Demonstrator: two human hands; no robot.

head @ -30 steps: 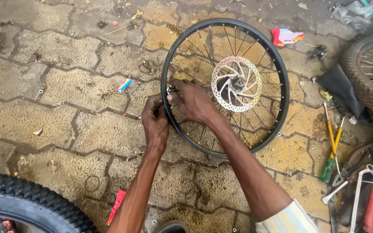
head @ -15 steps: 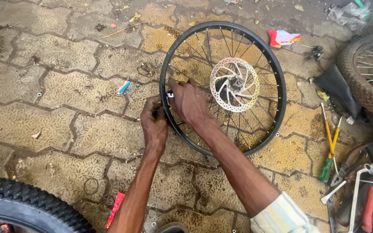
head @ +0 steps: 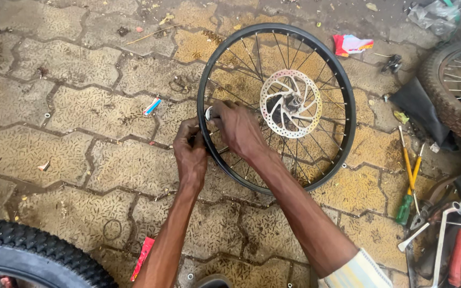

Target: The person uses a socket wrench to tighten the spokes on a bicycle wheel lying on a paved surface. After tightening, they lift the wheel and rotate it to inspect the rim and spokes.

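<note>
Bare bicycle wheel [head: 316, 58], no tyre on it, lies flat on the paving-stone floor [head: 81, 154] at upper centre of the frame; black rim, thin spokes, silver disc brake rotor [head: 291, 104] at the hub. Both hands work at the rim's left edge, centre of frame. Left hand [head: 190, 152] sits on the outside of the rim, fingers curled against it; grip looks pressed onto the rim, but the fingertips are hidden, so cannot tell if it pinches anything. Right hand [head: 238, 128] reaches in over the spokes from lower right, fingers closed together at the rim, right by a small pale piece [head: 208, 112]; whether the grip actually holds that piece cannot be told. The two hands are just beside each other, rim between them. Small blue and white scrap [head: 151, 106] on the floor left of the wheel, apart from it. Red strip [head: 142, 258] on the floor at lower centre, beside the left forearm. Knobbly black tyre [head: 33, 248] in lower left corner. Second tyred wheel [head: 454, 90] at the right edge. Two yellow-shafted screwdrivers [head: 409, 176], one with a green handle, lie right of the bare wheel. Red and pale rag [head: 350, 44] above the wheel's upper right.
</note>
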